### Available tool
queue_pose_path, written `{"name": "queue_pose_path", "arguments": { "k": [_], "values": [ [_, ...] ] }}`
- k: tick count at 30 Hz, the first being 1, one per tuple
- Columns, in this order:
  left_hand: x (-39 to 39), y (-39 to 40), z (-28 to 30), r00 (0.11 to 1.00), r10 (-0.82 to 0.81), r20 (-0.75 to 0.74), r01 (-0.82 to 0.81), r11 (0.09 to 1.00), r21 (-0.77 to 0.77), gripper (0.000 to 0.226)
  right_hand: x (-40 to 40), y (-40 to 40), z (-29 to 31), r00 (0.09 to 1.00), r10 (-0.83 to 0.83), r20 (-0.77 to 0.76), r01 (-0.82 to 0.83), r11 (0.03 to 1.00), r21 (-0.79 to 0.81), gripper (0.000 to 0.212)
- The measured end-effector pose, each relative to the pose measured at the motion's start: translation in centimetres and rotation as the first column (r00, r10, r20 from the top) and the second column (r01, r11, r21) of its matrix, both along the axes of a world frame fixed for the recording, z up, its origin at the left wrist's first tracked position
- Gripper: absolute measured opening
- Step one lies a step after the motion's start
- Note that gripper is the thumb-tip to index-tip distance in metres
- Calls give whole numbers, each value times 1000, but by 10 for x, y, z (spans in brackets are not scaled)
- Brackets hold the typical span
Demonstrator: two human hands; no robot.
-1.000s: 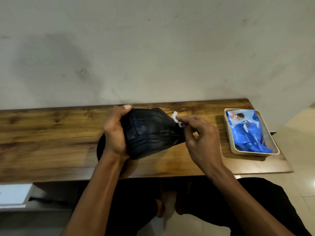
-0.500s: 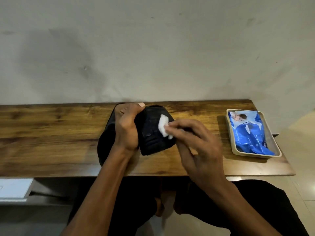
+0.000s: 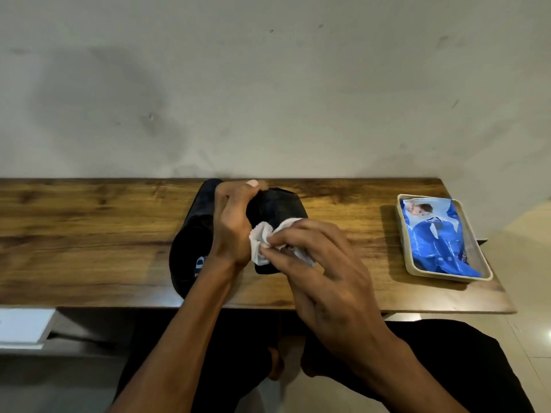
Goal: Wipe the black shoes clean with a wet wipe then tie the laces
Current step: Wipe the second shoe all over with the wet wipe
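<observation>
left hand grips the black shoe; right hand pinches a crumpled wet wipe against it.

Plain grey-white wall with scuffs and dark smudges fills upper frame, long wood-grain table against it across the middle, pale glossy tiled floor at right and lower right, white box at lower left edge.

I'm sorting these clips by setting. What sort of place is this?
Probably a room in a home: a narrow wooden table set against a plain wall, a tiled floor, and a pack of wet wipes in a tray.
</observation>
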State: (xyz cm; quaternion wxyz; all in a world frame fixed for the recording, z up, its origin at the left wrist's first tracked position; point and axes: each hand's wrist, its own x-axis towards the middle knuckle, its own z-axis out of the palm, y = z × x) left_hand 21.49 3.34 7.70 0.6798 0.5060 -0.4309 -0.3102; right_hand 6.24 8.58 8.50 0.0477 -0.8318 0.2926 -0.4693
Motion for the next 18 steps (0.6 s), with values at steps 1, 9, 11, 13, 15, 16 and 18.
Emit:
{"name": "queue_pose_path", "arguments": {
  "k": [1,9,11,13,15,16,18],
  "values": [
    [-1,0,1,999,-19,-27,19,1000,-7,31,-4,-2,-3,1000,-2,-13,1,1000,-18,23],
    [-3,1,15,968,-252,21,253,959,-131,45,-31,-28,-2,942,-153,299,-12,875,484,28],
    [-3,1,14,973,-228,43,232,965,-120,42,-34,-27,9,908,-143,394,-99,840,533,29],
    [-5,1,15,974,-200,108,212,971,-109,42,-28,-22,19,896,-47,442,-216,822,527,27],
    [-8,0,14,972,-185,142,202,973,-112,41,-17,-17,21,938,-1,346,-173,864,473,26],
    [-9,0,14,971,-186,151,203,974,-103,41,-13,-16,19,967,-20,253,-88,909,407,25],
    [-10,0,13,973,-152,177,170,981,-93,45,-11,-17,15,992,-108,70,91,973,212,23]
  ]
}}
